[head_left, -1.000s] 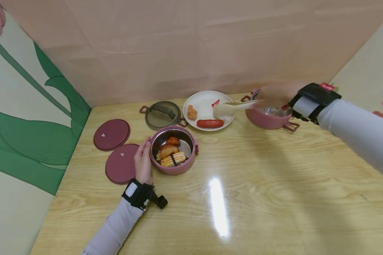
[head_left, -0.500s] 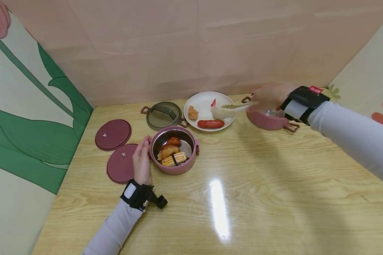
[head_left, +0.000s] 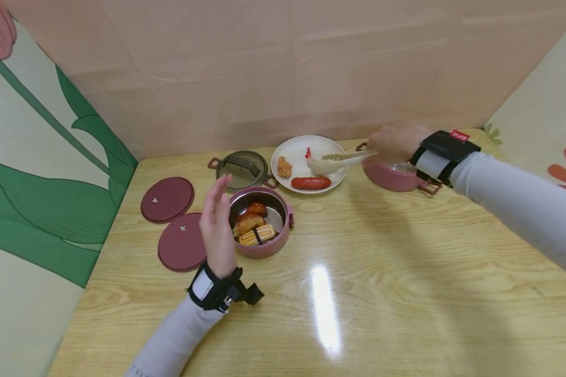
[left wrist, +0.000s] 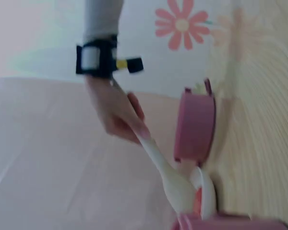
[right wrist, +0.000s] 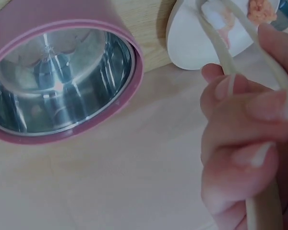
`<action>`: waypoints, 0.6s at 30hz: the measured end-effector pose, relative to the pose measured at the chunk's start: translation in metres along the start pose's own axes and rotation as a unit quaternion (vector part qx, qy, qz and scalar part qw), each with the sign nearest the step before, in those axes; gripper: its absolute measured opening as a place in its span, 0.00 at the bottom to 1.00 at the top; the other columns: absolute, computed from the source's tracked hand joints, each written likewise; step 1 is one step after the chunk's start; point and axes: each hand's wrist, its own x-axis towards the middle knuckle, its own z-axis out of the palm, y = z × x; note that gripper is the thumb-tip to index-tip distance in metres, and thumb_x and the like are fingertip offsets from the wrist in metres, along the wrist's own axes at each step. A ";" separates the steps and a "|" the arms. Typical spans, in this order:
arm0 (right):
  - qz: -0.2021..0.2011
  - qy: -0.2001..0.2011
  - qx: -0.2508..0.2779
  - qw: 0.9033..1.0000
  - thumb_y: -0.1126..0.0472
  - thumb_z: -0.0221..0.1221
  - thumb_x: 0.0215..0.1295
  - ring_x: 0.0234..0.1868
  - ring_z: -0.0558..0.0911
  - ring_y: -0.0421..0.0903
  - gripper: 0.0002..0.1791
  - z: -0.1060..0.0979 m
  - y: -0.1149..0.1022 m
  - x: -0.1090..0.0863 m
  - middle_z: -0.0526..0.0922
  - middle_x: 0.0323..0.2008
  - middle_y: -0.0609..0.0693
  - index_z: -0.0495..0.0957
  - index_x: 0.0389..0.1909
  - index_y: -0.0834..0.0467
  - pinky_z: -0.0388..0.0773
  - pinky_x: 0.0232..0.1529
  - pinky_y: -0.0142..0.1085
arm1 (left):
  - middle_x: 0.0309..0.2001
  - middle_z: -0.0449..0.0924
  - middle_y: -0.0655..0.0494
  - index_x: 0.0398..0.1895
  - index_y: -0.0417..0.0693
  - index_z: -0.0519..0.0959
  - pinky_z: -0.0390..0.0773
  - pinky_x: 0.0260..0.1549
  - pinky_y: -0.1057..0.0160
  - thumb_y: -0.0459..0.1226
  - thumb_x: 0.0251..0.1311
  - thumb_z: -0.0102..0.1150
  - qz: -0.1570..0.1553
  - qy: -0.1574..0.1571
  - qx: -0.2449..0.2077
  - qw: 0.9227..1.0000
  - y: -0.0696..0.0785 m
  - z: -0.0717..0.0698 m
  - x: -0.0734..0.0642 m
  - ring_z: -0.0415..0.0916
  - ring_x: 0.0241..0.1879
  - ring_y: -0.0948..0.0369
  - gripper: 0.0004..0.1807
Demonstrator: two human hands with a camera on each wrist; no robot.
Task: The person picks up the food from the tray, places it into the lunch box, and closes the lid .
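Observation:
My right hand (head_left: 393,144) grips cream tongs (head_left: 332,166), their tips over the white plate (head_left: 296,147). In the right wrist view the tong arms stand around a white shrimp (right wrist: 214,12); its red tail sticks up in the head view. On the same plate lie a red sausage (head_left: 311,183) and a fried brown nugget (head_left: 284,167). My left hand (head_left: 218,233) holds nothing, fingers straight and raised at the left side of a pink pot (head_left: 264,252). Inside that pot are a yellow block with a black band (head_left: 257,235) and browned food pieces (head_left: 249,224).
A second pink pot (head_left: 390,179), its steel interior bare in the right wrist view, stands under my right hand. Two maroon round lids (head_left: 166,199) lie at left. A glass lid (head_left: 238,175) with a dark handle sits behind the near pot. A wall rises behind the table.
My left hand has come off the near pot's side, rising and straightening its fingers. My right hand has moved slightly left with the tongs, and the shrimp's tail has shifted left on the plate.

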 end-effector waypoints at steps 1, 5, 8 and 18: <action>0.001 0.000 0.003 1.000 0.41 0.57 0.67 0.27 0.74 0.45 0.20 0.000 0.000 0.000 0.78 0.26 0.47 0.83 0.38 0.54 0.65 0.24 0.34 | 0.65 0.73 0.47 0.66 0.39 0.69 0.59 0.72 0.54 0.37 0.73 0.44 0.005 -0.008 -0.013 1.000 0.003 0.005 -0.002 0.64 0.69 0.57 0.22; 0.003 0.006 0.011 1.000 0.42 0.58 0.67 0.27 0.74 0.45 0.19 0.003 0.002 0.001 0.78 0.26 0.46 0.84 0.40 0.53 0.65 0.24 0.34 | 0.65 0.74 0.46 0.66 0.38 0.69 0.59 0.71 0.51 0.36 0.72 0.44 0.006 -0.046 -0.044 0.998 0.008 0.025 -0.008 0.64 0.69 0.57 0.22; 0.001 0.016 0.013 1.000 0.43 0.58 0.67 0.26 0.74 0.44 0.18 0.005 0.003 0.001 0.79 0.26 0.46 0.84 0.40 0.53 0.65 0.23 0.34 | 0.65 0.73 0.45 0.66 0.37 0.68 0.59 0.72 0.51 0.36 0.73 0.43 -0.013 -0.078 -0.054 0.995 0.005 0.039 -0.010 0.64 0.69 0.56 0.22; -0.018 0.044 0.039 0.998 0.43 0.59 0.67 0.26 0.71 0.44 0.15 0.014 0.014 -0.010 0.76 0.26 0.45 0.83 0.33 0.50 0.64 0.24 0.34 | 0.66 0.72 0.45 0.68 0.40 0.68 0.71 0.29 0.75 0.36 0.75 0.41 -0.108 -0.138 -0.056 0.983 -0.011 0.069 -0.017 0.72 0.29 0.72 0.21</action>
